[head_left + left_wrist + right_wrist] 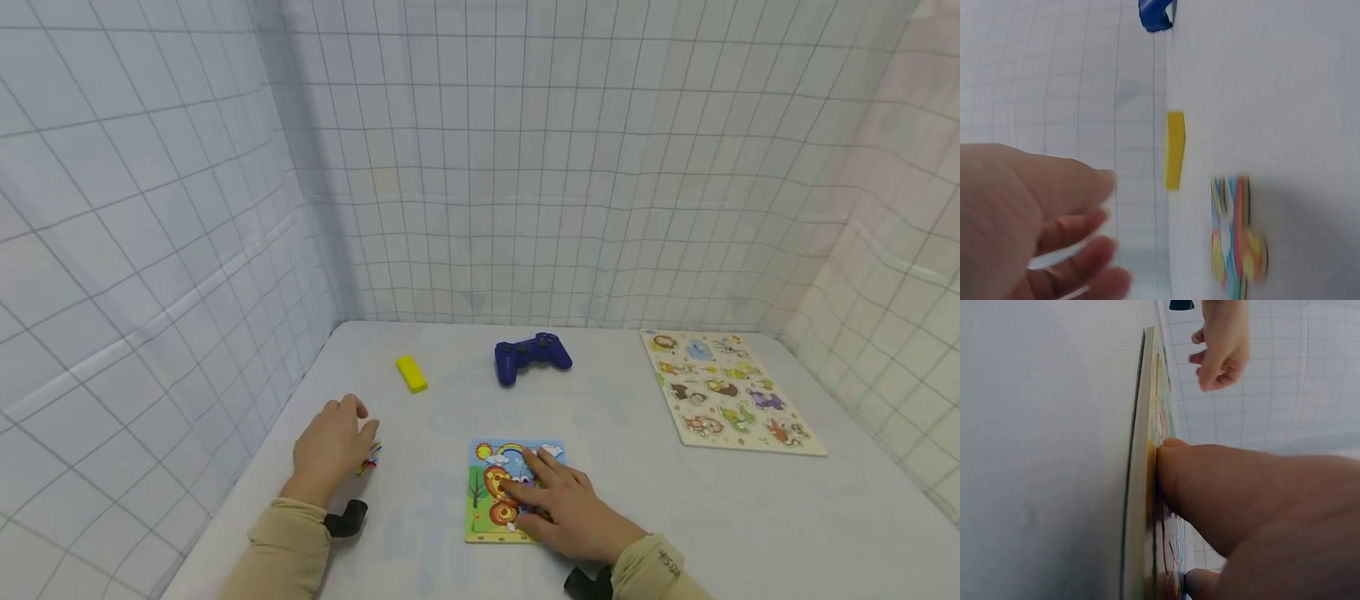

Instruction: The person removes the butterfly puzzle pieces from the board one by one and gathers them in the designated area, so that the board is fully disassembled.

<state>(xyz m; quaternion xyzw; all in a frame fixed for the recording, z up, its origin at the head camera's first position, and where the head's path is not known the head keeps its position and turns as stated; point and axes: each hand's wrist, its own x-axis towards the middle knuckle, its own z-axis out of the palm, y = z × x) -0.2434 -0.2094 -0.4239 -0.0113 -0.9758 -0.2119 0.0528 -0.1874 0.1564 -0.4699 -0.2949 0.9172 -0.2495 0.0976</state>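
Note:
On a small square picture puzzle board (477, 500), with a sun, rainbow and orange figure, rests my right hand (573, 508), its fingers spread over the right part and hiding some of it. The right wrist view has that thumb (1191, 475) pressing on the board's face. My left hand (330, 446) hovers at the left over a few colourful flat pieces (372, 460), its fingers loosely bent with nothing between them. Those pieces (1229, 231) lie stacked on the table in the left wrist view, apart from the fingers, and the hand partly covers them in the head view.
A yellow block (412, 374) lies behind the left hand. Farther back in the middle sits a dark blue game controller (531, 357). A large animal puzzle board (731, 396) lies at the back right. Grid-patterned white cloth walls (525, 167) enclose the white table (750, 533).

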